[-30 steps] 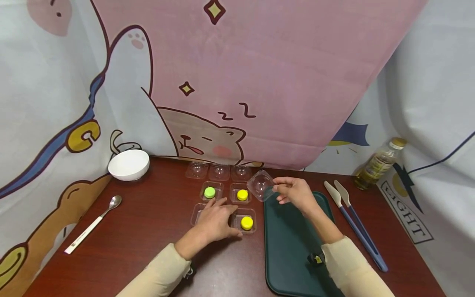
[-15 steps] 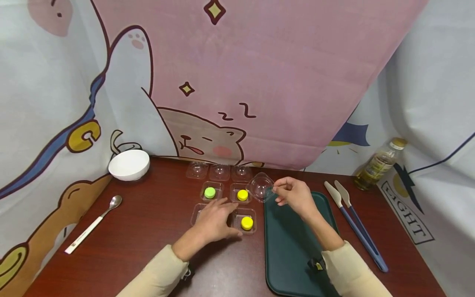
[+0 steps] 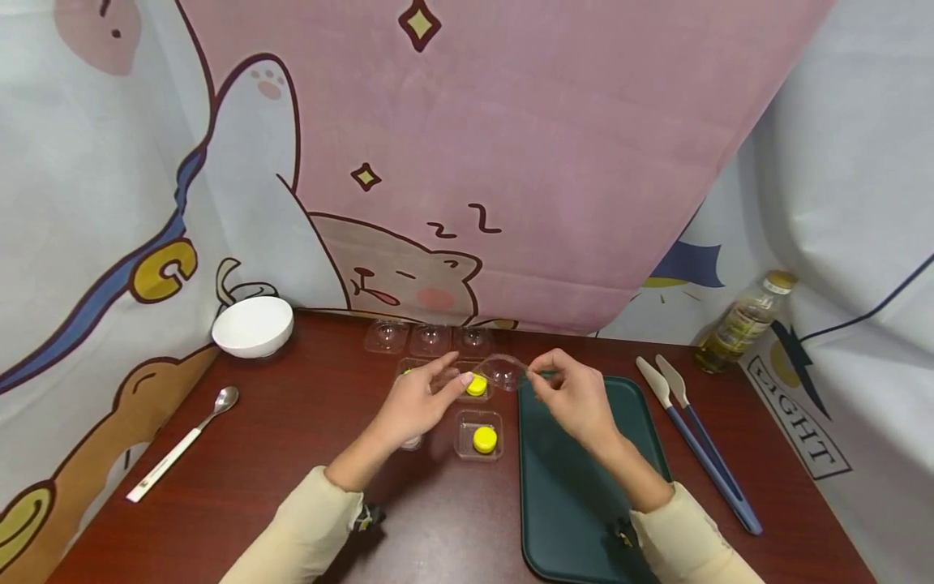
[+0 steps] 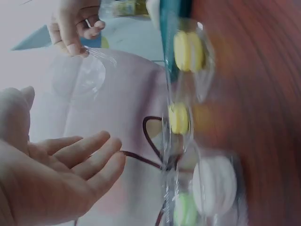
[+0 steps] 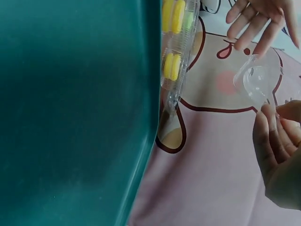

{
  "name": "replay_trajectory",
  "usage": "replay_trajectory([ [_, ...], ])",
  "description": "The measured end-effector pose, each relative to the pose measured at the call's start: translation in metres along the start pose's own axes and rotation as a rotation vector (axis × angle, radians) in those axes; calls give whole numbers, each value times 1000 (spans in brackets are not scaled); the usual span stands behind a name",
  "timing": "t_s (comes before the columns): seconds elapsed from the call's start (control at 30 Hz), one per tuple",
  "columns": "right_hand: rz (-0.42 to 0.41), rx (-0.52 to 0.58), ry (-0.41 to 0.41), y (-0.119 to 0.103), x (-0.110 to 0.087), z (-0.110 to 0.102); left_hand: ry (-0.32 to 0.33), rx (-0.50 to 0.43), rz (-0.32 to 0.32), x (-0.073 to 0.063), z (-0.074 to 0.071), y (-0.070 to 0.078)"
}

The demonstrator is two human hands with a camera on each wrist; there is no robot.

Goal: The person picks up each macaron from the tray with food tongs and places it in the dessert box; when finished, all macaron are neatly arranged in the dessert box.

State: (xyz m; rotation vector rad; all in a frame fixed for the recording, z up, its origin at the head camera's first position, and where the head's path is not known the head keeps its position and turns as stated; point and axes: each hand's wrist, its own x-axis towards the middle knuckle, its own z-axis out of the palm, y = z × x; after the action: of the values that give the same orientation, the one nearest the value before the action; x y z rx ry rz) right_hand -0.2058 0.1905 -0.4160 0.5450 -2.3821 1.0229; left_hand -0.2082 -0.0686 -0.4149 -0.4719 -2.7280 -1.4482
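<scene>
My right hand (image 3: 578, 399) pinches the edge of a clear domed plastic lid (image 3: 503, 373) between thumb and fingers, above the far containers. My left hand (image 3: 409, 407) hovers at the lid's other side, its fingers extended in the left wrist view; whether they touch the lid I cannot tell. Beneath are small clear plastic containers holding macarons: a yellow macaron (image 3: 485, 440) in the near right one, another yellow macaron (image 3: 476, 385) behind it. A green macaron (image 4: 186, 209) and a whitish macaron (image 4: 214, 186) show in the left wrist view; my left hand mostly covers them in the head view.
Three clear lids (image 3: 430, 338) lie in a row along the back. A dark green tray (image 3: 562, 519) is at the right, beside two blue-handled spreaders (image 3: 704, 450) and an oil bottle (image 3: 744, 322). A white bowl (image 3: 253, 327) and a spoon (image 3: 182, 444) are at the left.
My left hand has risen from the near containers and moved away from me toward the lid. The lid has tilted flatter in my right hand, which has shifted slightly left.
</scene>
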Motion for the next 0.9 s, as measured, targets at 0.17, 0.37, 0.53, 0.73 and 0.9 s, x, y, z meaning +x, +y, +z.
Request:
replay_trajectory([
  [0.17, -238, -141, 43, -3, -3, 3, -119, -177, -112, 1, -1, 4],
  [0.37, -321, -230, 28, -8, -5, 6, -215, -276, -171, 2, 2, 5],
  [0.53, -342, -253, 12, -8, -7, 7, -243, -319, -211, 3, 4, 6],
  [0.73, -368, -248, 19, -7, -8, 7, -230, -325, -219, 3, 4, 8],
  [0.9, -350, -174, -26, -8, -9, 3, -198, -347, -197, 2, 3, 7],
])
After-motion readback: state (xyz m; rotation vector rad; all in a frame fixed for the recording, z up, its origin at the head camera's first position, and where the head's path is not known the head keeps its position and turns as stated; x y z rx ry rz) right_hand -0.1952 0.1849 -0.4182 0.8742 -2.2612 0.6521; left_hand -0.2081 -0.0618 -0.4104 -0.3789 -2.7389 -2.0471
